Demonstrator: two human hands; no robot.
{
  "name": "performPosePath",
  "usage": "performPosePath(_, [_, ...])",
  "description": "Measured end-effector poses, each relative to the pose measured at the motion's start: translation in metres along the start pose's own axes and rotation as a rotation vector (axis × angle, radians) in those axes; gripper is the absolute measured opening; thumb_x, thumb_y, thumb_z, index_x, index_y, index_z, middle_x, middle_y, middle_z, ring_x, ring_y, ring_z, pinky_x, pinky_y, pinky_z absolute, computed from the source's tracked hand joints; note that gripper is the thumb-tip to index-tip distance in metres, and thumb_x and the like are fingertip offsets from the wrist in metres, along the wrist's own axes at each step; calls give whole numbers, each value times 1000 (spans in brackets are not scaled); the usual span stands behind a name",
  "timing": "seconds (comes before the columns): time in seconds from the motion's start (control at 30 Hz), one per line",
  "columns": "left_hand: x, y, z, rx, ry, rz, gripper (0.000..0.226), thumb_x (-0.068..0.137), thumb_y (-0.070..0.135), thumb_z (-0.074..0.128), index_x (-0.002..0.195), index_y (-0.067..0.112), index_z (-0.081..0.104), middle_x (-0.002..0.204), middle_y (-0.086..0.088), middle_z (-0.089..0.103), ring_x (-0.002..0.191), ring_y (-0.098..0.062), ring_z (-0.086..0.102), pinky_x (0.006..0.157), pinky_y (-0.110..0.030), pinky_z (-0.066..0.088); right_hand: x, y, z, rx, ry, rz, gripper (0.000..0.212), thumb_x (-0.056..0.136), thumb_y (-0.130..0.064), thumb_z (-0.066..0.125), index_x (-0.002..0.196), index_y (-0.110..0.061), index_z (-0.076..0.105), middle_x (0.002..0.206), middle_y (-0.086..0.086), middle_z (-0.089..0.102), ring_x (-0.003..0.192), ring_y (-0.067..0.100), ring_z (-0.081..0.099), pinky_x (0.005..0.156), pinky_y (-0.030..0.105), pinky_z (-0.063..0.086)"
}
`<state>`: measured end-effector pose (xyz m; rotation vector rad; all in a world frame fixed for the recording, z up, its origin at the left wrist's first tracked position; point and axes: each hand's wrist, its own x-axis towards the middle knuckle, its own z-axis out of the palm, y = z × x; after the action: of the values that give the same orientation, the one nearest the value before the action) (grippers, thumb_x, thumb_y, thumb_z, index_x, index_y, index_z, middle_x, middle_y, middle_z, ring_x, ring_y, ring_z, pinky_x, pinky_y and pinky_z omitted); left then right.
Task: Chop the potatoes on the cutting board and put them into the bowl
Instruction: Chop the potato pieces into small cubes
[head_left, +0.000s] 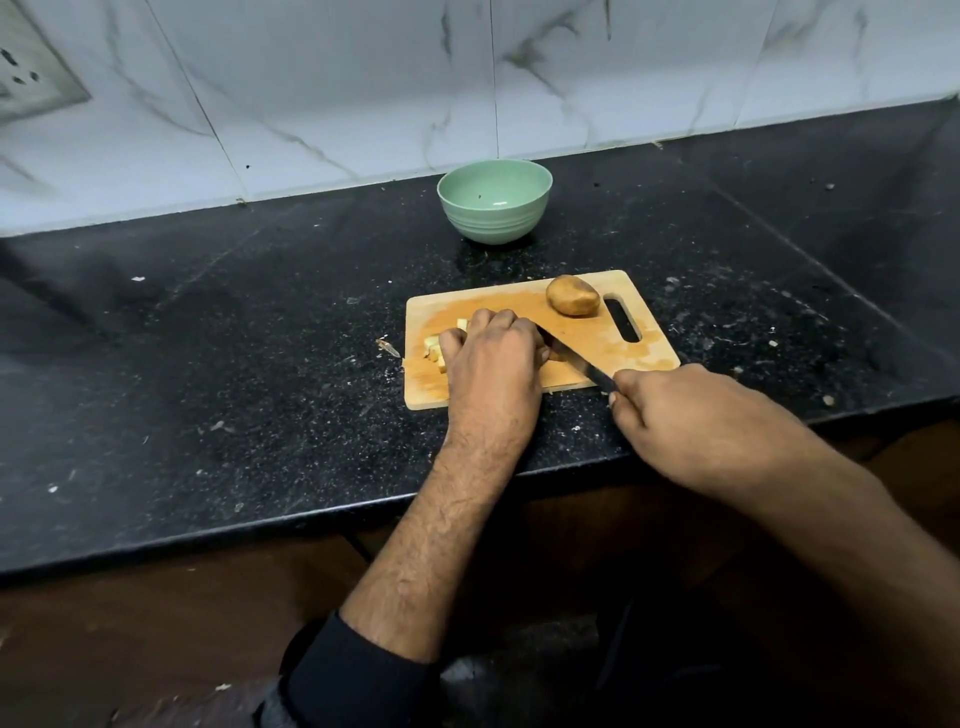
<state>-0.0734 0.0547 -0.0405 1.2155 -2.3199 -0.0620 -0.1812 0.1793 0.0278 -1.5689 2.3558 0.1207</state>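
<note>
Potatoes are only partly cut so far. On the cutting board (587, 338), which lies near the front edge of the counter (208, 338), a few pale potato pieces (436, 351) sit at the board's left end. The left hand (493, 364) is curled over the potato being cut, with its fingers (498, 325) bent down and pressed on it, so most of that potato is hidden. The right hand (691, 415) is at the board's front right corner, fingers wrapped tight around the handle of the knife (576, 361). The blade slants across the board and goes under the left hand. I think a cut is being made right now. One whole potato (573, 295), skin on, waits at the back of the board, just beside the board's handle slot. The green bowl (494, 200) stands well behind the board, near the wall, and it looks to have no potato in it yet. So there is a lot left: finish this potato, chop the whole one, then move all the pieces into the bowl.
</note>
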Motion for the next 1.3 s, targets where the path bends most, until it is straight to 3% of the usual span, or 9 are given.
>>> performPosePath(0.1, [0,0,2,13,7,7,14,100,29,57,104,25,69,107,7,62,110,-17,46,87,-37,21,7,-2,3,10,-21,11,29,108,-44,29,121,-32,52,82,-5,48,89,22,57,88,42,54])
performPosePath(0.3, [-1,1,1,6,19,-5,12,99,29,58,103,24,67,108,7,62,111,-17,46,85,-35,18,24,-9,7,28,-27,-16,29,108,-40,29,123,-29,52,79,-4,45,87,24,54,91,45,54])
performPosePath(0.47, [-2,1,1,2,31,-6,11,99,28,60,103,24,68,105,7,62,107,-16,46,79,-32,12,-3,10,8,47,-98,-9,21,109,-39,31,97,-30,46,84,-5,52,80,14,56,74,33,45])
performPosePath(0.6, [-2,-1,1,-1,20,-10,15,99,35,58,105,26,68,107,9,61,109,-15,45,82,-33,15,-22,22,7,31,-104,3,32,109,-41,31,80,-31,40,83,-6,56,74,7,53,61,29,39])
performPosePath(0.77, [-5,2,1,31,29,54,20,101,35,52,110,24,66,114,6,62,113,-18,45,88,-37,21,-33,18,-4,158,42,36,31,106,-44,33,87,-27,49,78,-2,61,71,14,59,58,31,42])
performPosePath(0.87, [-6,0,1,19,25,69,21,101,34,52,111,25,68,117,7,62,115,-17,45,91,-38,23,-26,11,2,155,23,77,29,107,-46,32,95,-30,52,84,-2,61,77,18,63,77,40,56])
performPosePath(0.97, [-6,0,1,-29,2,76,26,99,36,55,120,26,67,121,7,62,119,-17,44,94,-40,24,-19,12,9,156,5,101,29,107,-47,31,99,-29,53,85,-3,61,77,19,64,84,44,58])
performPosePath(1.17, [-4,2,2,-39,-54,88,54,98,46,54,148,25,46,134,5,59,128,-18,41,100,-43,24,-15,18,11,180,-2,122,27,107,-48,32,95,-31,50,85,-2,61,75,19,63,82,44,58])
performPosePath(1.3, [-1,3,1,-81,-69,62,58,97,48,57,146,21,46,132,1,62,126,-19,44,99,-43,25,-14,21,9,207,4,116,30,106,-48,32,93,-28,51,78,0,64,62,16,63,72,37,58])
